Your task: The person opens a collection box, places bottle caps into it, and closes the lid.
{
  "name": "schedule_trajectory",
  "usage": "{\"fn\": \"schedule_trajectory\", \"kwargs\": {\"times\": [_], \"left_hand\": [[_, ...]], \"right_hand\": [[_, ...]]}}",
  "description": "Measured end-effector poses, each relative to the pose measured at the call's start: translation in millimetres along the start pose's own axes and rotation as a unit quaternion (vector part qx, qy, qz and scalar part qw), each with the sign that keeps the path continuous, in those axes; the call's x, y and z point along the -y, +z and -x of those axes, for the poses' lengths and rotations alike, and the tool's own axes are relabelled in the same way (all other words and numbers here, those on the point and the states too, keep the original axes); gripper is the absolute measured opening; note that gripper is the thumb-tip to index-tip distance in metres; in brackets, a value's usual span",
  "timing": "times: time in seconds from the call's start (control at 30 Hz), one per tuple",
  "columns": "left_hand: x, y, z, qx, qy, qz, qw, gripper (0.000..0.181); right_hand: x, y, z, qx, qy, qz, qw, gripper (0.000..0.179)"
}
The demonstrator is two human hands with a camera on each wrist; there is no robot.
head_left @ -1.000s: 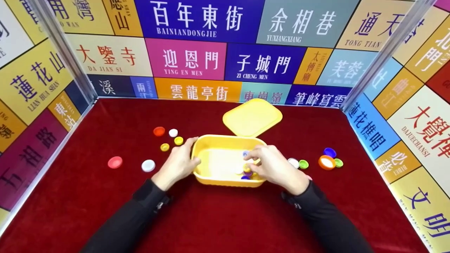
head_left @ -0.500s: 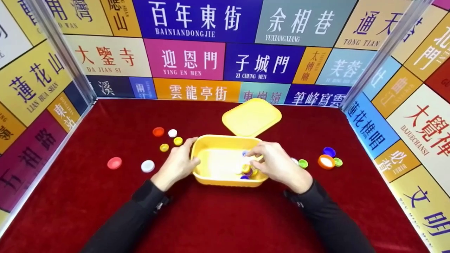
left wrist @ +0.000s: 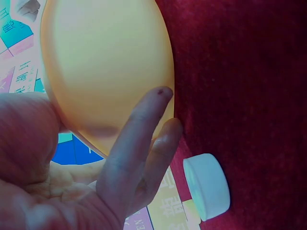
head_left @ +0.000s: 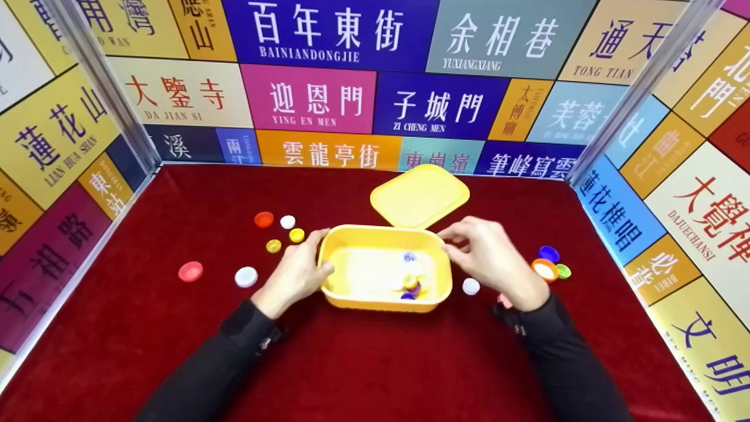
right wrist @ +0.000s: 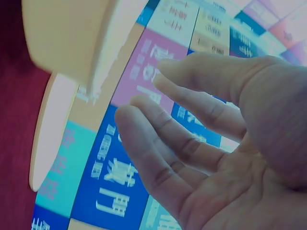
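Container (head_left: 360,272), yellow, lies with its long axis left to right on the tabletop (head_left: 375,363), left end gripped by the left hand (head_left: 296,272), right end just beside the right hand (head_left: 489,252), whose fingers (right wrist: 149,153) are loosely parted and empty, a white cap (head_left: 471,286) nearby toward the person.

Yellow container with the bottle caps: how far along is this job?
Partway, it seems. Done: several bottle caps lie inside the yellow container. In hand: the left hand grips one end; the right hand, seemingly empty, is by the other. Probably left: the loose caps lying on both sides, and perhaps the lid, off behind it.
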State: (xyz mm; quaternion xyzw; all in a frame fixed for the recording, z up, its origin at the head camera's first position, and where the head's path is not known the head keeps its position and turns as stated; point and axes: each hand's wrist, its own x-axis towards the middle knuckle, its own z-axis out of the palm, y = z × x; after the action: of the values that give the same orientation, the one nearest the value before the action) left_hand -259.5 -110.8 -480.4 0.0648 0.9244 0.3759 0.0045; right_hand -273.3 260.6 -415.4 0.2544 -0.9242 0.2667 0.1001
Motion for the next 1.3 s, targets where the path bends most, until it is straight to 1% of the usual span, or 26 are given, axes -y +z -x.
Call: {"fn": "schedule_trajectory", "kwargs": {"times": [0.13, 0.2, 0.3, 0.5, 0.63, 0.73, 0.87, 1.1, 1.3], "left_hand": [[-0.4, 0.1, 0.1, 0.001, -0.003, -0.001, 1.0, 0.074], [-0.5, 0.1, 0.1, 0.001, -0.004, -0.001, 1.0, 0.074], [-0.6, 0.1, 0.1, 0.002, -0.003, 0.0, 1.0, 0.074], [0.4, 0.4, 0.0, 0.0, -0.003, 0.001, 1.0, 0.074], [1.6, 1.0, -0.2, -0.004, 0.0, -0.003, 1.0, 0.073], [1.5, 0.8, -0.3, -0.005, 0.0, -0.005, 1.0, 0.073], [0.4, 0.1, 0.2, -0.004, -0.002, -0.006, 1.0, 0.074], [1.0, 0.0, 0.3, -0.006, 0.007, -0.007, 0.9999, 0.072], [2.7, 0.0, -0.3, -0.004, 0.012, 0.001, 0.9999, 0.071]], "right_hand": [[-14, -13, 1.9, 0.011, 0.038, 0.014, 0.9991, 0.024], [-23, -18, 3.3, 0.027, 0.058, 0.024, 0.9977, 0.027], [-38, -22, 5.5, 0.063, 0.085, 0.036, 0.9937, 0.032], [-65, -20, 10.3, 0.135, 0.104, 0.066, 0.9832, 0.039], [-74, -19, 12.8, 0.184, 0.119, 0.07, 0.9731, 0.043], [-77, -18, 13.1, 0.211, 0.132, 0.062, 0.9665, 0.044], [-78, -18, 12.9, 0.227, 0.138, 0.057, 0.9623, 0.043], [-74, -21, 13.5, 0.233, 0.124, 0.051, 0.9633, 0.04], [-74, -19, 12.8, 0.242, 0.125, 0.052, 0.9607, 0.039]]}}
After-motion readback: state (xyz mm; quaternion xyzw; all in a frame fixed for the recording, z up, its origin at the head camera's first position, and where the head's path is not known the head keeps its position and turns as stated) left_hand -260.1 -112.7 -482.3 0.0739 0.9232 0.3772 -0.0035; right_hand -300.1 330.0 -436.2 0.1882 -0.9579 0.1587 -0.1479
